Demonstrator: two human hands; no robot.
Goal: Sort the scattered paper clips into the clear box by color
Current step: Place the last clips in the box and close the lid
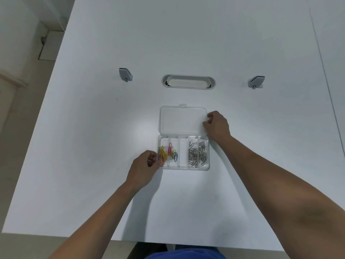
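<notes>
Your clear box [183, 153] lies open on the white bench [93, 146], straight ahead of you and between your two hands; its lid [182, 119] is folded back flat on the far side, joined to the tray along the hinge edge. The tray is split into narrow compartments running front to back; the coloured paper clips [167, 154] sit in the two leftmost ones, yellow, orange and blue bunched in the first, pink, green and blue in the second; the silver paper clips [197, 154] fill the two rightmost; the middle compartment looks bare.

Your left hand [144, 166] is at the tray's near left corner, touching or almost touching its wall; the fingers are curled in with the thumb and fingertips drawn together just beside the yellow and orange clips; you seem to be pinching something small there, but whether it is a clip or the box edge cannot be told.

Your right hand [217, 126] rests at the right edge of the lid, near where lid meets tray; its fingers are bent and closed loosely against the lid's rim, thumb towards the tray.

Farther back on the bench are an oval cable port [187, 82] and two grey brackets [125, 74], well apart from the box.
</notes>
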